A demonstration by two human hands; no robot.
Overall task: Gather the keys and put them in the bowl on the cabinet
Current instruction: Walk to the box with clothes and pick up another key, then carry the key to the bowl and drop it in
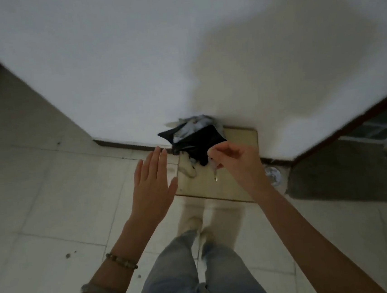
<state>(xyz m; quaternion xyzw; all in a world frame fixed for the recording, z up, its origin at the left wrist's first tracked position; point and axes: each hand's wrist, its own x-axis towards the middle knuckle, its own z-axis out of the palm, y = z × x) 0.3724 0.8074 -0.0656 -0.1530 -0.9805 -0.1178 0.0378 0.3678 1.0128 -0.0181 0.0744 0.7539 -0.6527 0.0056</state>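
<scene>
Pale floor tiles [49, 183] fill the lower part of the view, and a big white wall [133, 69] stands above them. Against the foot of the wall sits a low, light wooden cabinet [241, 137], seen from above. On its far side, right by the wall, lies a black bag [201, 140] with some pale crumpled stuff poking out of the top. A thin white cord [188, 171] lies on the cabinet top near the bag. The right hand [231, 157] is over the cabinet, with its fingers [212, 152] pinched tight together on the keys [215, 171], which hang down from the pinch just above the wood. The keys are blurry, so it is hard to say how many there are. The left hand [154, 180] is flat and wide open, with nothing in it, held over the cabinet's left edge, near the bag but not touching it. Two bracelets [110, 279] sit on the left wrist. To the right of the cabinet, a small round shiny thing [272, 174] rests on the floor, and past it lies a grey mat [341, 174]. Blue jeans [188, 276] and light shoes [190, 224] show at the bottom.
</scene>
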